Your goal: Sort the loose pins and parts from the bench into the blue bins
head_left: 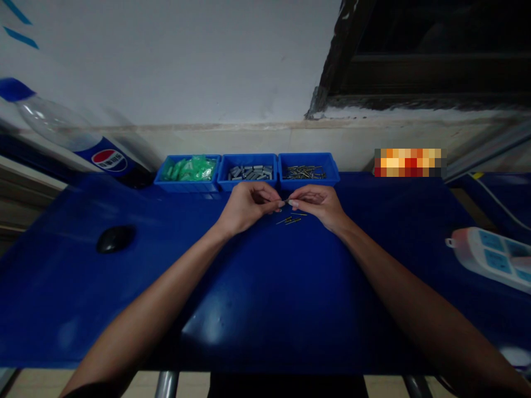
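One small, slender piece [286, 202], too tiny and dim to identify, was where the left hand [249, 207] and the right hand [318, 205] met, above or against the tabletop [257, 309]; which of these, I could not tell. Each hand was narrowed to a tight pinch of thumb and forefinger, apparently gripping the piece from opposite sides. The step in hand looked like fine fingertip work on that piece, and the next move seemed to call for steadiness and good alignment more than force. Just on the near side of the fingertips lay a few loose pin-like pieces [288, 220] with thicker ends. Beyond the hands, side by side near the wall [199, 61], the right blue bin [311, 182] held a heap of thin metal pins [305, 172], the middle blue bin [226, 185] grey metal cylinders [251, 173], and the left blue bin [186, 188] crumpled green plastic [194, 167]. Farther out, a Pepsi bottle [110, 159] was beside the left blue bin, a black computer mouse [114, 239] was well to the left, and a pale case with blue compartments [493, 254] was far right.
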Demonstrator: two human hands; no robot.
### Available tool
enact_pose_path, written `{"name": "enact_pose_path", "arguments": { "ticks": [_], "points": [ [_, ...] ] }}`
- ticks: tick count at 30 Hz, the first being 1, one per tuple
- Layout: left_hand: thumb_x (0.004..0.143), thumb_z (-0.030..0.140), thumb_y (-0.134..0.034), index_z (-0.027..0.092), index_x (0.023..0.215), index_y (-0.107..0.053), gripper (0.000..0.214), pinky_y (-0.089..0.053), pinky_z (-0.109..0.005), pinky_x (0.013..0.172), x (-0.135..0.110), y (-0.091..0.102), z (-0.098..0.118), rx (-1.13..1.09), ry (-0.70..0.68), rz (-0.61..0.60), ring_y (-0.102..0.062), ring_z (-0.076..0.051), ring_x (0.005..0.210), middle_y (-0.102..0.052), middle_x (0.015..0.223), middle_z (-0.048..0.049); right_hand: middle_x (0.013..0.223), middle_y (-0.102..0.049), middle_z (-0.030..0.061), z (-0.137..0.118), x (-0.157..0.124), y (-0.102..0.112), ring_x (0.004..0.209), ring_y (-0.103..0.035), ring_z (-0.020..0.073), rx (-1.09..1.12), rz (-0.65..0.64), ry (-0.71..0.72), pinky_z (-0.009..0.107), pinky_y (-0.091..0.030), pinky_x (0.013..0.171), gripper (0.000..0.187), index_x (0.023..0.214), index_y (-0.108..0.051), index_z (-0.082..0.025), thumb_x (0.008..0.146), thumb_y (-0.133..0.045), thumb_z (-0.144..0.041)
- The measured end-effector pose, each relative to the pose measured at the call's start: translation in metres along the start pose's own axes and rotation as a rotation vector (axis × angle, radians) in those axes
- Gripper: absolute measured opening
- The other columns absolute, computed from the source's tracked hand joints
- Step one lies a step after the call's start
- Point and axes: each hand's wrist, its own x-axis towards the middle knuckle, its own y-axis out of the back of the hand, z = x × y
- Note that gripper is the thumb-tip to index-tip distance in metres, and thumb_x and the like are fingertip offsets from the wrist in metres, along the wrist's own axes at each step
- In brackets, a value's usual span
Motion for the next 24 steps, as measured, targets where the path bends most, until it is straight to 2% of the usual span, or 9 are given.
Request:
{"name": "enact_pose_path", "arguments": {
  "ticks": [10,15,21,24],
  "points": [
    [0.088,0.028,-0.075,0.014,0.095,-0.075,0.015,-0.059,-0.028,0.074,-0.002,0.0,-0.001,0.221,-0.12,0.043,-0.074,-0.016,0.077,-0.08,0.087,-0.0069,0.082,-0.08,0.0049,-0.002,-0.002,0.0,0.07,-0.075,0.0194,0.023,-0.029,-0.035,0.037,-0.063,0.072,0.024,0.092,-0.083,-0.022,0.077,-0.089,-0.04],
    [0.092,0.026,-0.07,0.015,0.096,-0.074,0.012,-0.057,-0.03,0.073,-0.001,0.005,-0.009,0.481,-0.118,0.096,-0.072,-0.017,0.075,-0.079,0.087,-0.0058,0.083,-0.081,0.0043,0.001,-0.002,-0.002,0.067,-0.075,0.0187,0.036,0.107,0.027,0.036,-0.063,0.069,0.018,0.091,-0.084,-0.023,0.079,-0.088,-0.036],
    [0.097,0.021,-0.064,0.016,0.104,-0.076,0.015,-0.059,-0.035,0.082,-0.004,0.002,-0.011,0.697,-0.211,-0.005,-0.073,-0.02,0.087,-0.078,0.1,-0.0089,0.081,-0.08,0.0028,0.004,-0.002,-0.004,0.064,-0.073,0.0183,0.034,0.178,0.064,0.036,-0.062,0.066,0.013,0.088,-0.084,-0.025,0.079,-0.086,-0.032],
    [0.1,0.02,-0.058,0.015,0.117,-0.074,0.023,-0.06,-0.039,0.091,-0.005,-0.002,-0.015,0.762,-0.252,-0.037,-0.073,-0.023,0.1,-0.076,0.115,-0.0115,0.076,-0.078,0.0012,0.005,0.0,-0.003,0.059,-0.069,0.0163,0.043,0.274,0.106,0.033,-0.057,0.06,0.009,0.086,-0.083,-0.025,0.078,-0.084,-0.028]
  ]
}}
